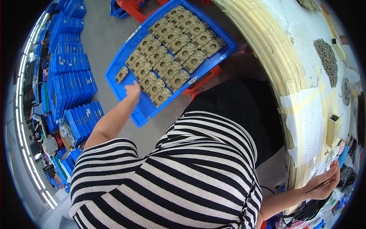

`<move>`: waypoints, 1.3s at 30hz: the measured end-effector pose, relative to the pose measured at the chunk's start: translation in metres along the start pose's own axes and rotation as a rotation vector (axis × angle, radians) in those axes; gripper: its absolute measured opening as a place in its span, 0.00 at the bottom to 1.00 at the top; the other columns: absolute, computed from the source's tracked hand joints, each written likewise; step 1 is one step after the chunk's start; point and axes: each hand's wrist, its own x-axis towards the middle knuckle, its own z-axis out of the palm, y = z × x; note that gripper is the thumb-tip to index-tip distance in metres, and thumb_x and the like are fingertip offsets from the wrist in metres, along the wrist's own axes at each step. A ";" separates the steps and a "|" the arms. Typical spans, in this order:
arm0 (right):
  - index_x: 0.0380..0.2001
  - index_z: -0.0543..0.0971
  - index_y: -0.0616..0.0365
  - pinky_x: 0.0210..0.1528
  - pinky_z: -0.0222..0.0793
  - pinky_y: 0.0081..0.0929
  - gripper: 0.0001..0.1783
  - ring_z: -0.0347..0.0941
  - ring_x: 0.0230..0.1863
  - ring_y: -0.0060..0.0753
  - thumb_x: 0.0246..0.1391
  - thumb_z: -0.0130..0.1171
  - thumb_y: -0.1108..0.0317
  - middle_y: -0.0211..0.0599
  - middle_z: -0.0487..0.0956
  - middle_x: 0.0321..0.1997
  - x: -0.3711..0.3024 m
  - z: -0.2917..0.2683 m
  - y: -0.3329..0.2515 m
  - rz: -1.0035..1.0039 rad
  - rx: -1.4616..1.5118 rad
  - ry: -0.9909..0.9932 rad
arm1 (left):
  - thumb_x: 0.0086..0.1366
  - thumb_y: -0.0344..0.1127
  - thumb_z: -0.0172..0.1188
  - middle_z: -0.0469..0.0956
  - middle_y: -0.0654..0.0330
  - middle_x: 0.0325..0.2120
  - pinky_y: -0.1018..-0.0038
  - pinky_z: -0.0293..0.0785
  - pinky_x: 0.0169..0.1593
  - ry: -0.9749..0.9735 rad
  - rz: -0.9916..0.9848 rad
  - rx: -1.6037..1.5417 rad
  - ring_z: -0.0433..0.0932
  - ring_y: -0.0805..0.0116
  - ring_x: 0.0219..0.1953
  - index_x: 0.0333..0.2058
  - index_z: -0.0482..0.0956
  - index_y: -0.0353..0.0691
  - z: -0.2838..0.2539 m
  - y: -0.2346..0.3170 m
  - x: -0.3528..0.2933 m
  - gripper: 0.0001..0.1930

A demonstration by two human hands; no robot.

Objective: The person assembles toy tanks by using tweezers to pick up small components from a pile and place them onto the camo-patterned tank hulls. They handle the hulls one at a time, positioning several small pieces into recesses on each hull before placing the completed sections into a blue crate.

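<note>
A blue tray [143, 110] ahead of me bears rows of flat, camouflage-patterned rectangular pieces [167, 72], each with a round opening. One smaller-looking piece [122, 74] lies apart near the tray's left wall. My left hand [133, 91] reaches over the tray between that piece and the rows; its fingers are apart, and I see nothing held in them. At the far right, over the worktable, my right hand [325, 183] is closed around a thin dark tool [313, 188], possibly tweezers. Its fingertips point up near small items I cannot make out.
The worktable [301, 114] curves along my right, with taped paper, a heap of small grey parts [326, 61] and an upright rectangular holder [333, 128]. A red stool [207, 79] shows under the tray. Stacked blue crates [72, 91] line the left.
</note>
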 end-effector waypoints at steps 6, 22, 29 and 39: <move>0.38 0.75 0.73 0.44 0.76 0.23 0.09 0.77 0.38 0.30 0.59 0.51 0.76 0.44 0.80 0.39 -0.003 -0.002 0.005 0.021 0.032 -0.008 | 0.66 0.56 0.42 0.60 0.51 0.55 0.54 0.73 0.45 -0.363 -0.230 -0.273 0.69 0.52 0.48 0.59 0.48 0.43 0.019 -0.007 -0.002 0.31; 0.32 0.75 0.66 0.39 0.68 0.29 0.05 0.73 0.33 0.41 0.55 0.52 0.75 0.46 0.77 0.30 0.016 -0.016 -0.017 0.005 -0.083 -0.020 | 0.66 0.49 0.46 0.74 0.50 0.38 0.60 0.68 0.45 0.385 0.740 0.250 0.73 0.54 0.41 0.47 0.69 0.37 -0.011 0.059 -0.018 0.21; 0.30 0.75 0.63 0.36 0.67 0.30 0.05 0.74 0.32 0.42 0.53 0.54 0.72 0.47 0.76 0.28 0.016 -0.008 -0.012 -0.034 -0.060 0.020 | 0.61 0.29 0.55 0.71 0.54 0.39 0.65 0.64 0.49 0.266 1.885 -0.395 0.69 0.56 0.44 0.43 0.72 0.35 -0.044 0.226 -0.210 0.12; 0.30 0.74 0.65 0.36 0.67 0.31 0.04 0.73 0.31 0.43 0.53 0.53 0.74 0.48 0.76 0.28 0.009 -0.011 -0.009 -0.017 -0.120 0.018 | 0.57 0.37 0.59 0.74 0.56 0.38 0.65 0.67 0.49 0.300 2.289 -0.240 0.71 0.56 0.44 0.39 0.76 0.43 -0.004 0.384 -0.307 0.11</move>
